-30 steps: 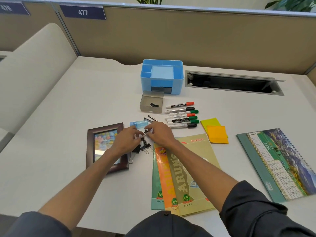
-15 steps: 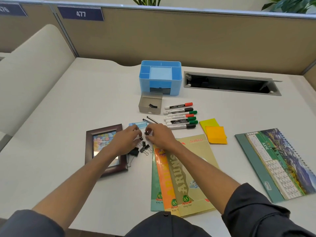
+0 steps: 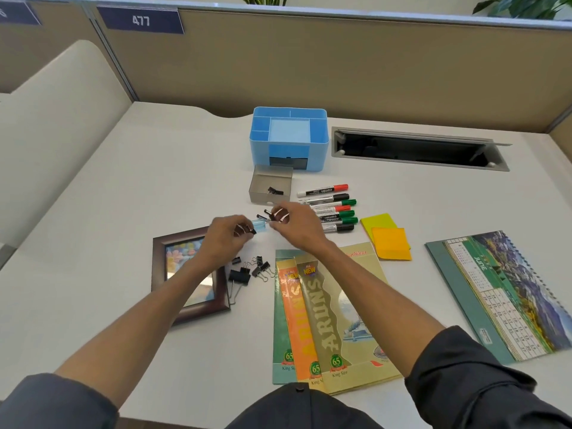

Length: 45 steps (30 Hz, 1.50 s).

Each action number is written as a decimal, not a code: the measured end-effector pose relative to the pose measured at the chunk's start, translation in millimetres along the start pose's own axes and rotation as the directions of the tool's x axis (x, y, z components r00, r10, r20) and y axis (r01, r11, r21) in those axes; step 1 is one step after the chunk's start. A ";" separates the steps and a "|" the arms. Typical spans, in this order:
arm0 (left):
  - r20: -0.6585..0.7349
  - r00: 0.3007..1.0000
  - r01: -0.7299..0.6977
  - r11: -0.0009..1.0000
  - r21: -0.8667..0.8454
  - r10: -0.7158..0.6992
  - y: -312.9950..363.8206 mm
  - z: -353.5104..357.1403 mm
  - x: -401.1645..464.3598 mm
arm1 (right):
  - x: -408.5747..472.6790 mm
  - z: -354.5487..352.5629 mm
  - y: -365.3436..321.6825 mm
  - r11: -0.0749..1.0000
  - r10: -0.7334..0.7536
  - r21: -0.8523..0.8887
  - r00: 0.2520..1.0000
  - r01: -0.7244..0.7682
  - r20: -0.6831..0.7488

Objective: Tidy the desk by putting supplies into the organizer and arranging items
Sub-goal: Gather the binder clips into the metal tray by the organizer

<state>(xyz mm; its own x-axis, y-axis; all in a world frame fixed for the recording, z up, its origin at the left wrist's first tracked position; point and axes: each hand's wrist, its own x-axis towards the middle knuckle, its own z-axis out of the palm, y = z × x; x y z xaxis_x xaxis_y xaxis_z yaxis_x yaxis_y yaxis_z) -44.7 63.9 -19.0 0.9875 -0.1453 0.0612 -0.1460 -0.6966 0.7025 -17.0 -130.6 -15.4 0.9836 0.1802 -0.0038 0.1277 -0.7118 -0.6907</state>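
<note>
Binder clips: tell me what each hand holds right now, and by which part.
Left hand pinches a small black binder clip at its fingertips; the exact part is hidden. Right hand pinches another by its wire handles.

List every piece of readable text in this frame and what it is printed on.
"477": blue sign on the partition.
"ARUNS", "ALL NEW", "65", "King Size": front notebook cover; the title at its top edge is too blurred.
"camlin": top marker barrel; other markers' print is too small.
"JUNE": calendar, seen upside down; its dates are too small.
A second blue sign is cut off, unreadable.
</note>
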 end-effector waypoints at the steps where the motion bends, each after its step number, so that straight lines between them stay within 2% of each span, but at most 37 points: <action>1: -0.033 0.999 0.014 0.999 -0.034 -0.015 3.8 -2.4 6.4 | 4.6 -3.2 -0.1 1.000 0.008 0.008 1.000 -0.008 -0.026; 8: -0.193 0.975 0.072 0.979 -0.192 -0.110 24.6 -13.5 60.0 | 38.0 -26.8 -6.7 0.997 0.073 -0.002 0.984 -0.074 -0.162; 16: -0.185 0.962 0.157 0.961 -0.226 -0.201 30.9 -5.7 103.1 | 64.5 -28.9 -4.1 0.991 0.132 0.037 0.972 -0.127 -0.193; 19: -0.109 0.970 0.197 0.965 -0.172 -0.217 25.3 -0.4 105.6 | 65.3 -28.5 -3.0 0.991 0.122 0.074 0.970 -0.109 -0.208; 22: -0.087 0.985 0.147 0.988 -0.039 -0.150 18.8 2.5 98.9 | 59.3 -29.9 0.5 0.992 0.117 0.071 0.970 -0.103 -0.214; 27: -0.205 0.978 0.053 0.996 0.066 -0.038 15.5 -1.9 73.7 | 40.0 -19.6 8.5 0.998 0.043 0.046 0.992 -0.038 -0.119; 31: -0.211 0.977 0.042 0.993 0.111 -0.018 12.1 -7.2 51.9 | 21.5 -8.5 7.5 1.000 0.013 0.022 0.999 -0.012 -0.052; 38: -0.085 0.996 0.044 0.982 0.186 -0.028 8.5 -9.5 10.4 | -8.8 7.5 1.0 0.999 -0.037 -0.030 0.993 0.040 0.109; 41: -0.036 0.999 0.046 0.982 0.183 -0.040 1.4 -13.0 -2.5 | -19.5 10.0 -1.8 0.994 -0.070 -0.071 0.980 0.084 0.186; 45: 0.077 0.995 0.046 0.964 0.262 -0.068 -3.4 -18.2 -13.2 | -31.3 9.4 -9.0 0.976 -0.119 -0.138 0.945 0.168 0.306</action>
<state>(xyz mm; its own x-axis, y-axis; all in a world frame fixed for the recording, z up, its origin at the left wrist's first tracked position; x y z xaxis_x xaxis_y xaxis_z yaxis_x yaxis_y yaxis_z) -56.2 81.0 -9.3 0.9876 -0.1514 -0.0418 -0.1112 -0.8620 0.4945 -50.2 -123.4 -15.9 0.8751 0.4626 -0.1420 0.3073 -0.7579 -0.5754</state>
